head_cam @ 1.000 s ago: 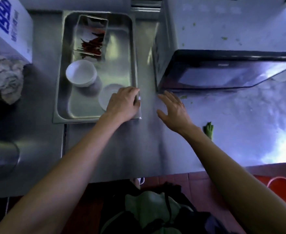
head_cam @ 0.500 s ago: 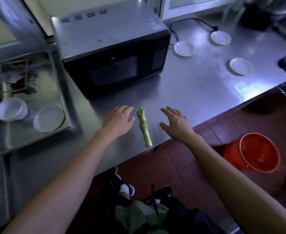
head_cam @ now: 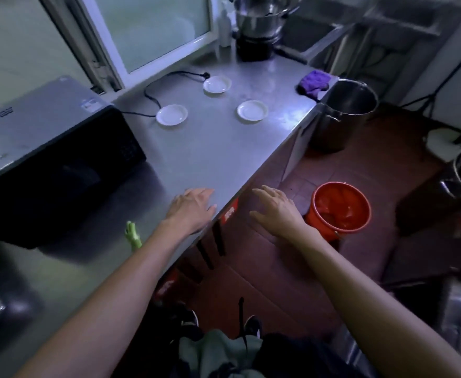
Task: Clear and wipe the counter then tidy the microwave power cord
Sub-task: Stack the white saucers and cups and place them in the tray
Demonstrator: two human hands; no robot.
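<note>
Left hand [head_cam: 193, 207] flat, fingers extended, over the surface [head_cam: 218, 154] edge; right hand [head_cam: 275, 208] open, empty, beyond it. Three saucers [head_cam: 171, 114] and microwave [head_cam: 52, 159] nearby.

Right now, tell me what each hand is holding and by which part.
Nothing is held. The left hand lies flat with straight fingers over the counter edge; the right hand hovers open beyond it, above the floor.

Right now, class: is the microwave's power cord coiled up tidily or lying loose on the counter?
Loose. The power cord sprawls in an open loop across the counter, passing behind a white saucer.
</note>
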